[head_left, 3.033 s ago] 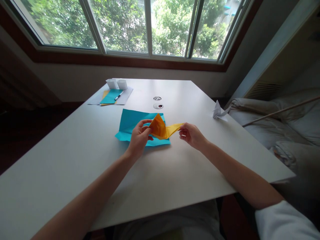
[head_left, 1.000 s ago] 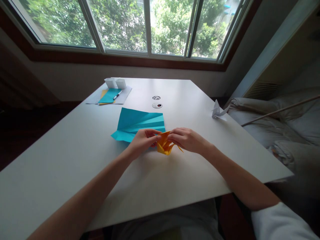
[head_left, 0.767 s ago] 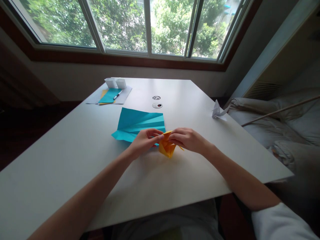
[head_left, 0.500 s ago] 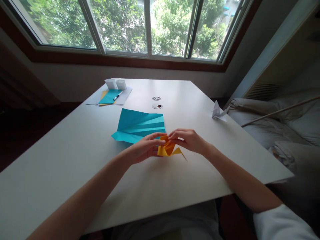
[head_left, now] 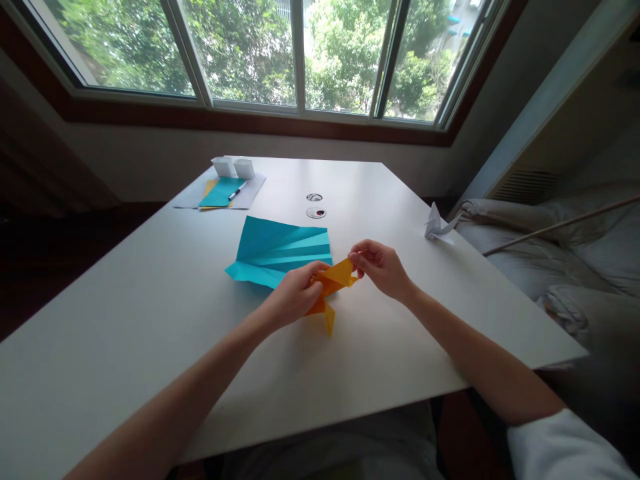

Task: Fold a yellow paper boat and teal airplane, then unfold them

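Between my two hands is a folded orange-yellow origami paper (head_left: 339, 275), held just above the white table. My left hand (head_left: 295, 291) grips its left side, thumb on top, with part of the paper hidden behind the fingers. A narrow yellow point hangs down below. My right hand (head_left: 383, 268) pinches the paper's upper right corner between thumb and fingertips. Right behind my left hand lies a creased turquoise sheet (head_left: 280, 250), its folds fanning out to the right.
A white folded paper crane (head_left: 438, 225) stands near the table's right edge. At the far left, turquoise and yellow sheets (head_left: 220, 193) lie with a pen (head_left: 237, 191) beside two small white boxes (head_left: 244, 169). Two round discs (head_left: 316, 213) are at mid-table. Windows line the back.
The orange paper has been turned, so its narrow point now hangs downward instead of to the right. My right hand has shifted up and right, drawing out a corner of it.
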Demonstrator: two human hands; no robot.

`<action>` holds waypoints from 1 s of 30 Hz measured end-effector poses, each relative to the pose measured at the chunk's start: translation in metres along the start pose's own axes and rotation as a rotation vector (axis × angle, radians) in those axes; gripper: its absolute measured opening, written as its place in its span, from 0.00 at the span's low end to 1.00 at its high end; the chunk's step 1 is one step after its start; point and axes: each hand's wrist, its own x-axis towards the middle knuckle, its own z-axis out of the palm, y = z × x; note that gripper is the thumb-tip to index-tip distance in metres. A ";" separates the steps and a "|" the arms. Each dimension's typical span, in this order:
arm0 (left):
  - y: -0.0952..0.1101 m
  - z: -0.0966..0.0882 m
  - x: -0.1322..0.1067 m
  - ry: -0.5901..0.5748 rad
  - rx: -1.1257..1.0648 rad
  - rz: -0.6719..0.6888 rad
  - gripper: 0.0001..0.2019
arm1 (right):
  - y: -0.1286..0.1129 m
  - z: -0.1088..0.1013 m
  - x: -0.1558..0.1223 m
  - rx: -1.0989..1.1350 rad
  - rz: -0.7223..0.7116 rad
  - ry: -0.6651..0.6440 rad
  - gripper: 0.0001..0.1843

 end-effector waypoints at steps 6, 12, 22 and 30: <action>0.001 0.004 -0.002 -0.064 0.029 0.085 0.13 | -0.006 0.005 0.000 0.053 0.034 0.074 0.17; -0.002 -0.003 0.006 0.115 -0.304 -0.125 0.20 | -0.006 0.004 -0.004 -0.081 0.024 -0.068 0.22; 0.002 0.000 0.005 0.079 -0.511 -0.175 0.25 | 0.005 0.008 -0.004 -0.166 0.033 0.151 0.12; -0.009 0.000 0.006 0.401 -0.329 0.009 0.23 | -0.012 0.031 -0.019 -0.537 -0.412 0.084 0.15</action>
